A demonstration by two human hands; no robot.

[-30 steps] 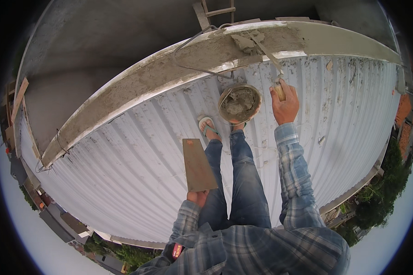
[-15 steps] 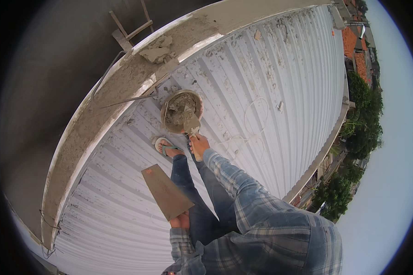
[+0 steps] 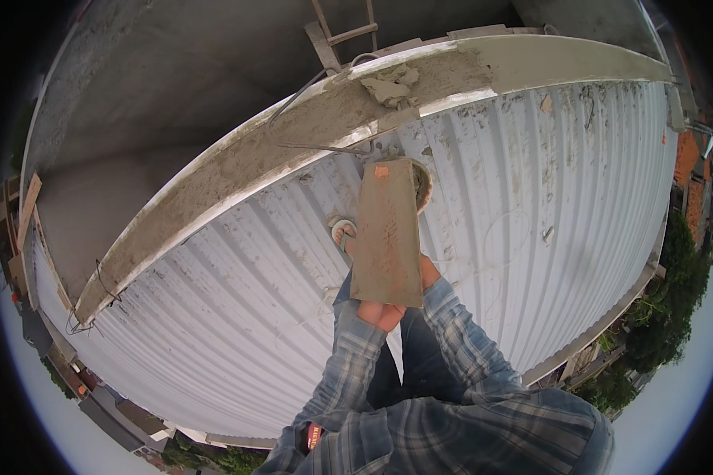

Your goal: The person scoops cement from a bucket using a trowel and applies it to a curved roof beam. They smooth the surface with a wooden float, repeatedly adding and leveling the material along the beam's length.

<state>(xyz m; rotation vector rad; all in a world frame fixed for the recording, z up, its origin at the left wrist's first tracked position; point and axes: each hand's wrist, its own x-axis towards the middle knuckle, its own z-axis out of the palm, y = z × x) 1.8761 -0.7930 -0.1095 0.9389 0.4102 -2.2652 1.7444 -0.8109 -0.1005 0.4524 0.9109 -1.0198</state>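
My left hand (image 3: 382, 314) is closed around the near end of a mortar-smeared plastering board (image 3: 388, 237), a long flat rectangle held up in front of me. An orange patch marks its far end. Most of my right hand (image 3: 430, 271) is behind the board; only its wrist side shows at the right edge, so its fingers and anything in them are hidden. Beyond the board, a mortar bucket (image 3: 425, 188) stands on the metal roof, largely covered by the board, with just its right rim showing.
Ribbed metal roofing (image 3: 483, 237) slopes underfoot, with mortar crumbs scattered on it. A curved, partly plastered wall top (image 3: 293, 150) runs along the far side, bearing a mortar heap (image 3: 390, 85) and bent steel bars (image 3: 317, 147). Behind it stands a wooden ladder (image 3: 352, 34).
The board has swung up and forward, over the bucket. My right hand, which held a trowel at the bucket, has drawn back behind the board. The view has turned leftward.
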